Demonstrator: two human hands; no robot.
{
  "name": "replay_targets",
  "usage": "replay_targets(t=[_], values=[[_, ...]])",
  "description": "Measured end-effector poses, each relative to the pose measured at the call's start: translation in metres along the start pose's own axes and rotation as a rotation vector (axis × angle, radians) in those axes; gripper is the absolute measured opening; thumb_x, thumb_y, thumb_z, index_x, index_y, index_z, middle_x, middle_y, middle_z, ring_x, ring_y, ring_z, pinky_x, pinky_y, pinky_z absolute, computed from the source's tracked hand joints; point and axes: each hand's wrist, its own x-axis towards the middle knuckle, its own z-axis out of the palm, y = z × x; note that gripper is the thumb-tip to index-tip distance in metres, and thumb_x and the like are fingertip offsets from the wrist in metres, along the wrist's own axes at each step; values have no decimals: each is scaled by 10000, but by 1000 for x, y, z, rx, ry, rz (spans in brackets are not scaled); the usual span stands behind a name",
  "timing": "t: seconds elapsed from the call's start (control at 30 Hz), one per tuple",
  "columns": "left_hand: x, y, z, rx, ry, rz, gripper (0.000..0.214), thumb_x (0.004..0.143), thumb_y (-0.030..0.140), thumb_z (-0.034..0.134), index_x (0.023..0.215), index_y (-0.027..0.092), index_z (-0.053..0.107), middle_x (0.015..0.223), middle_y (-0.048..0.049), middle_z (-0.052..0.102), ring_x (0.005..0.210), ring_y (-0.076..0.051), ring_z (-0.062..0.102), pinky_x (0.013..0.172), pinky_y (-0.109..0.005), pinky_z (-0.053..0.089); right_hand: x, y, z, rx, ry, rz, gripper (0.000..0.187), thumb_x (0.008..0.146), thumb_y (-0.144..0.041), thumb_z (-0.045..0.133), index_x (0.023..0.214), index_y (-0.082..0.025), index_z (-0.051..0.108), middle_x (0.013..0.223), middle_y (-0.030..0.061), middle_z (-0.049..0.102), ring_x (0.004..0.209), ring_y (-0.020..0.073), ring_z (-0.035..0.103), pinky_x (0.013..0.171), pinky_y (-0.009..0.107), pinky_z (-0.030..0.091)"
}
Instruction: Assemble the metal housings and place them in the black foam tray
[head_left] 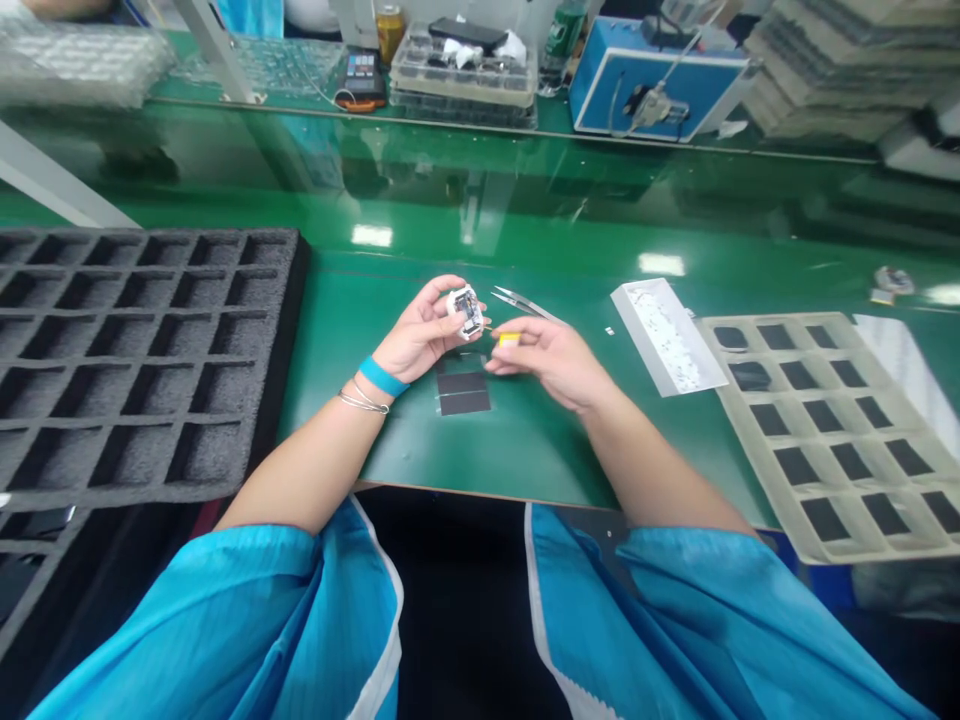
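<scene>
My left hand [429,325] is closed around a small white device housing [466,311] with its inner electronics facing up. Close by on the right, my right hand [551,362] pinches a small yellow block [509,340] between thumb and fingers. A thin piece shows between the block and the housing, too small to make out. Metal tweezers [521,301] extend beyond my right hand, tips pointing left; whether they lie on the table or touch the hand I cannot tell. Below the hands, dark rectangular sheets [463,393] lie on the green table [405,450].
A black foam tray [247,370] with square pockets stands left. Right are a white box of small white pieces [667,335] and a beige compartment tray [814,350] with dark pads. At the back sit a blue case [600,75] and stacked plastic boxes [463,80].
</scene>
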Motion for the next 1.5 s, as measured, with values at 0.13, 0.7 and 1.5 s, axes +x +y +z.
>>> replay_targets(t=[0.13,0.7,1.5], values=[[2,1,-5,-32,-63,-53,551,623,237,839,1096,234,558,915,2,699,833,-161,706,749,-257,579,-1,-25,4,-183,156,-293,410,684,-353,834,1037,-198,695,861,22,724,735,163,701,780,361,614],[-1,-4,8,-22,-59,-214,223,759,144,678,968,154,600,882,-62,735,786,-197,734,701,-279,592,15,-13,13,-809,314,-743,193,914,-329,592,1036,-268,729,985,29,730,915,202,671,898,391,533],[16,5,-10,70,512,-166,189,727,11,536,861,144,536,686,-29,668,672,-151,672,776,-364,564,47,41,48,-1015,73,-359,115,791,-94,655,712,-177,655,931,62,574,954,220,545,957,432,437]])
